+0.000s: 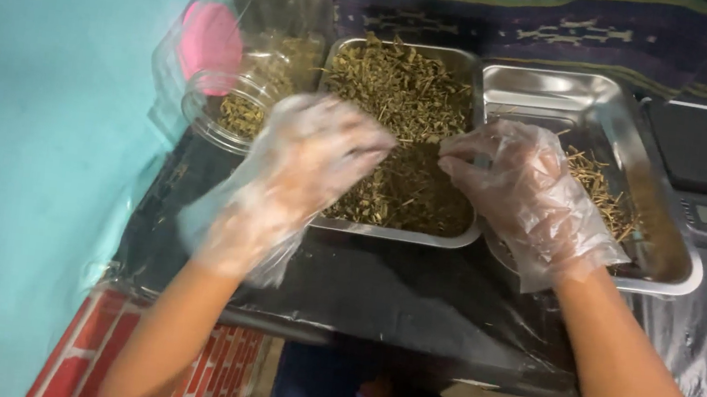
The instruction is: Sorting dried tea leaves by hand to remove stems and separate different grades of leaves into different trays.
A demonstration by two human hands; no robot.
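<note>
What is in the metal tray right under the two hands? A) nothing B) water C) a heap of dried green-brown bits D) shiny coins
C: the metal tray under the left hand and right hand holds a heap of dried green-brown bits.

Thin clear plastic gloves are crinkling over both hands; beside the glossy rectangular steel tray (474, 75), rough dried herb (399, 106) is lying matt.
</note>
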